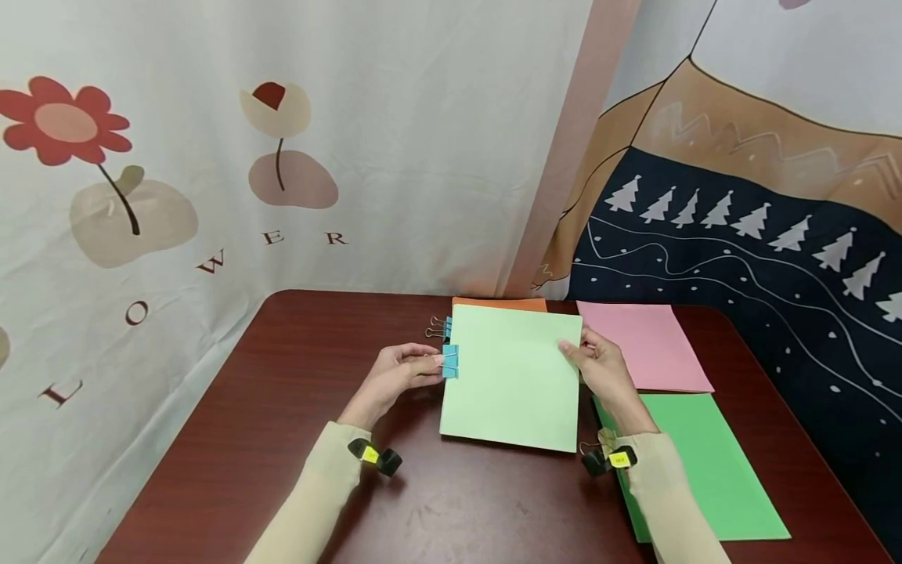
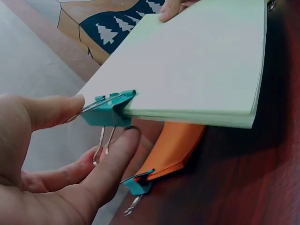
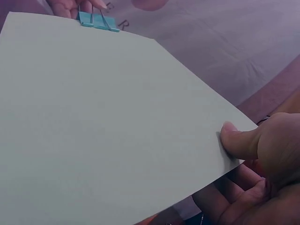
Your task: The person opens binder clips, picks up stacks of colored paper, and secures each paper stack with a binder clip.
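A stack of pale green paper [image 1: 514, 376] is held up over the table, tilted in the left wrist view. A blue binder clip [image 1: 450, 361] bites its left edge. My left hand [image 1: 398, 376] pinches this clip, thumb on the upper wire handle and fingers below by the lower handle [image 2: 98, 150]. At the far right edge, my right hand [image 1: 602, 368] grips the stack with the thumb on top and the other fingers underneath. Partly hidden behind the pale stack lies orange paper [image 2: 173, 147], with another blue binder clip [image 2: 139, 186] on its edge.
Pink paper [image 1: 644, 345] lies at the back right of the dark red table [image 1: 282, 454]. Bright green paper [image 1: 712, 470] lies in front of it, partly under my right forearm. A yellowish clip [image 1: 606, 439] shows beside the right wrist. Printed curtains [image 1: 423, 141] hang behind the table.
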The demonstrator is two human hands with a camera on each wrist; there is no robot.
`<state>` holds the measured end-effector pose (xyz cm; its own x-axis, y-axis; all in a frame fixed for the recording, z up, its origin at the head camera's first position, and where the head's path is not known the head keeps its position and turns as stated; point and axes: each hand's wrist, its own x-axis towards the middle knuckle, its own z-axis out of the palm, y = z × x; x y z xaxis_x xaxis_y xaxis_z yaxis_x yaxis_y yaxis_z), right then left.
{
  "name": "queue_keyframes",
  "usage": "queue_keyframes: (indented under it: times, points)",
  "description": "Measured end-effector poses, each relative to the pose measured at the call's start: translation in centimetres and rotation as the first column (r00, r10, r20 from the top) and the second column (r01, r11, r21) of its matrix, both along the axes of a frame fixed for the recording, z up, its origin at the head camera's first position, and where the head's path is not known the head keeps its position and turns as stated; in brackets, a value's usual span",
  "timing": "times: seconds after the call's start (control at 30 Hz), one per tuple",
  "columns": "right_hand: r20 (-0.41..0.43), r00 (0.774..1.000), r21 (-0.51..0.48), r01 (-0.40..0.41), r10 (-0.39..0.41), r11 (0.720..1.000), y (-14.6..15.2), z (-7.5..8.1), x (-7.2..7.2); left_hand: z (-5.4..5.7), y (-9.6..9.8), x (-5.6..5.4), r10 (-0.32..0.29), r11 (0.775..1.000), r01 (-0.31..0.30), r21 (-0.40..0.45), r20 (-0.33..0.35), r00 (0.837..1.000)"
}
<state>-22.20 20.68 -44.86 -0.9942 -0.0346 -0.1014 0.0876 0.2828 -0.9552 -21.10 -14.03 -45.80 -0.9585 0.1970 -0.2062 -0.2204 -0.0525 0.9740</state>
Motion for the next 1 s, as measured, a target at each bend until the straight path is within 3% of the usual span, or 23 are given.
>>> queue_keyframes:
  times: [0.2,0.43,0.53,0.67,0.83,1.0]
  points:
    - [0.057,0.998,0.000,-0.022,0.022,1.000,0.3,0.4,0.1,0.6,-0.6,0.3,-0.073,0.992,0.072,-0.104,-0.009,0.997]
    - [0.085,0.992,0.054,-0.095,0.090,0.994,0.6,0.8,0.6,0.7,-0.8,1.4,-0.123,0.960,0.118,-0.253,-0.005,0.992]
    - [0.100,0.986,0.096,-0.140,0.130,0.986,0.7,0.8,0.9,0.7,-0.9,2.1,-0.150,0.931,0.133,-0.341,-0.023,0.988]
    - [0.124,0.976,0.126,-0.195,0.179,0.973,1.1,0.5,1.3,0.6,-1.0,3.1,-0.203,0.873,0.166,-0.459,-0.032,0.979]
    - [0.142,0.959,0.141,-0.265,0.246,0.954,1.5,-0.1,1.7,0.3,-0.8,4.2,-0.244,0.809,0.195,-0.554,-0.014,0.970]
    - [0.153,0.951,0.178,-0.295,0.269,0.939,1.7,-0.8,2.2,-0.1,-0.6,5.0,-0.268,0.785,0.208,-0.583,-0.016,0.963]
